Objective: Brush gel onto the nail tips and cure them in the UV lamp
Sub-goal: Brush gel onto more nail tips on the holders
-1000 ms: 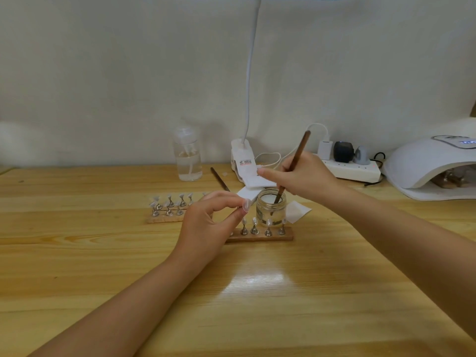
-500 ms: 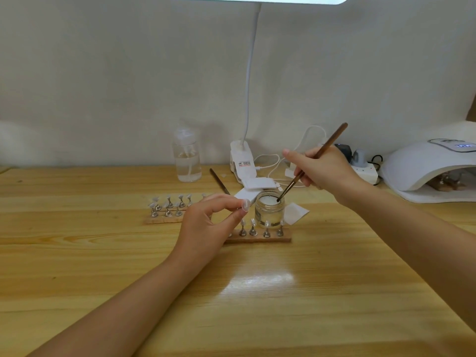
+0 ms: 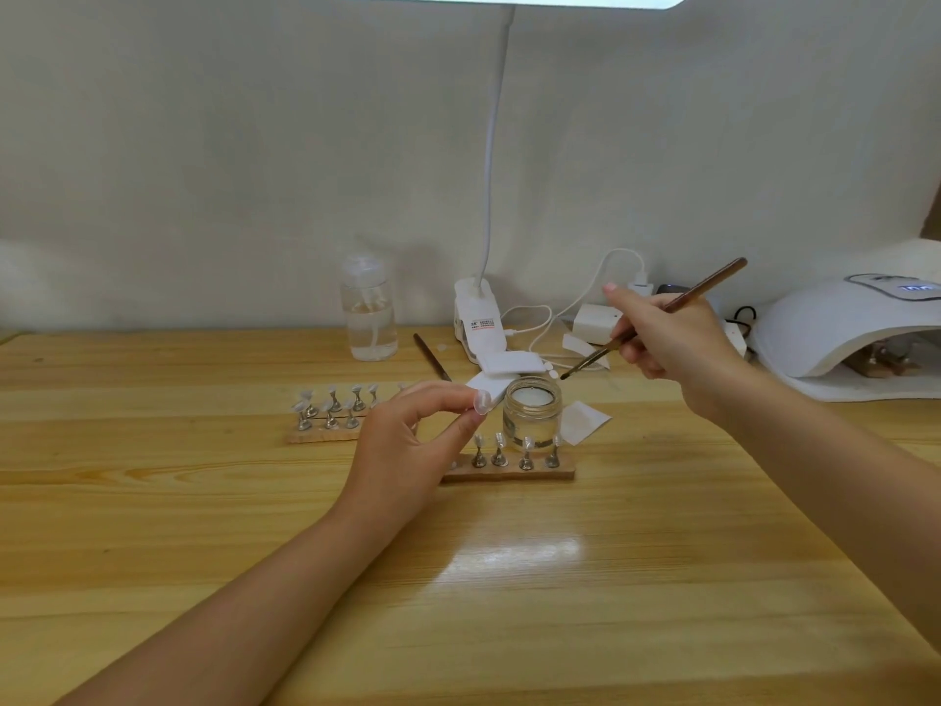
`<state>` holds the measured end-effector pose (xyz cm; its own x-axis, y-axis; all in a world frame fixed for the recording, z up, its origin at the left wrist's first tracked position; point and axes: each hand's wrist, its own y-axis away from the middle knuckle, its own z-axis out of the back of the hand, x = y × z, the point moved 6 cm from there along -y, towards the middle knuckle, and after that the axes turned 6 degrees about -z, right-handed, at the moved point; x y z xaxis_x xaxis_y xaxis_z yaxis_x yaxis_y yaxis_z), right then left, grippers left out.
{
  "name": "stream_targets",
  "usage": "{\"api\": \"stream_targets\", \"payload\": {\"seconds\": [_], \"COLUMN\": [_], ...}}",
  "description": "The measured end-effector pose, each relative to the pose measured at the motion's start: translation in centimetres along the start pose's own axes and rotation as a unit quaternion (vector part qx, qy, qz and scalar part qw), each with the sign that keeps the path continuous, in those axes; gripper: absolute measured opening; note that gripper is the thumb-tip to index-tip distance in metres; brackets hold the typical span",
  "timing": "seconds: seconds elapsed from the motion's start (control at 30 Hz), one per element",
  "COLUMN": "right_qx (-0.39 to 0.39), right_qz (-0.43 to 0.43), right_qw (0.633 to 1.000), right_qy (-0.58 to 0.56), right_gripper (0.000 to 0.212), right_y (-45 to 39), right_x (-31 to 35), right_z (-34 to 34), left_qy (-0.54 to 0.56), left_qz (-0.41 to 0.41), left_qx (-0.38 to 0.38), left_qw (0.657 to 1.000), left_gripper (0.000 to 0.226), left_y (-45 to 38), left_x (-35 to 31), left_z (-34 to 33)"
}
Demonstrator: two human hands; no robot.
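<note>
My left hand (image 3: 407,445) pinches a clear nail tip (image 3: 481,401) between thumb and fingers, just left of an open glass gel jar (image 3: 532,412). My right hand (image 3: 667,338) grips a brown brush (image 3: 657,318); its dark tip hovers just above and right of the jar's rim. A wooden strip (image 3: 509,473) in front of the jar carries several metal stands with nail tips. A second strip (image 3: 326,433) with more stands lies to the left. The white UV lamp (image 3: 840,338) sits at the far right, with a holder inside its opening.
A clear pump bottle (image 3: 369,313) stands by the wall. A clip lamp base (image 3: 478,318), cables and a power strip line the back. A second brush (image 3: 430,356) lies behind the jar. White wipes (image 3: 585,420) lie around the jar.
My right hand has lifted the brush out of the jar and drawn it back to the right. The left hand has kept still with the nail tip.
</note>
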<state>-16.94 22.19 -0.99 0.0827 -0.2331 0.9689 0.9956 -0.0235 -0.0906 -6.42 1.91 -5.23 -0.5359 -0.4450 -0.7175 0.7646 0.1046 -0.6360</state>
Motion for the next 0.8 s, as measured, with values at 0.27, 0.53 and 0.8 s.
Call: {"api": "stream_targets", "payload": {"seconds": [0.27, 0.53, 0.8], "right_qx": [0.064, 0.076, 0.075], "right_qz": [0.105, 0.271, 0.311], "right_qw": [0.987, 0.958, 0.946], "right_qy": [-0.102, -0.049, -0.047], "right_gripper": [0.040, 0.026, 0.034], "right_y": [4.1, 7.8, 8.1], "right_x": [1.0, 1.5, 0.8], "right_z": [-3.2, -4.5, -5.0], "left_qy": [-0.008, -0.031, -0.042], "left_qz": [-0.003, 0.008, 0.002], "left_qx": [-0.001, 0.006, 0.014], "left_qw": [1.000, 0.999, 0.999], "left_gripper": [0.023, 0.018, 0.015], "left_y": [0.0, 0.1, 0.1], "left_x": [-0.4, -0.2, -0.3], "left_z": [0.0, 0.0, -0.1]}}
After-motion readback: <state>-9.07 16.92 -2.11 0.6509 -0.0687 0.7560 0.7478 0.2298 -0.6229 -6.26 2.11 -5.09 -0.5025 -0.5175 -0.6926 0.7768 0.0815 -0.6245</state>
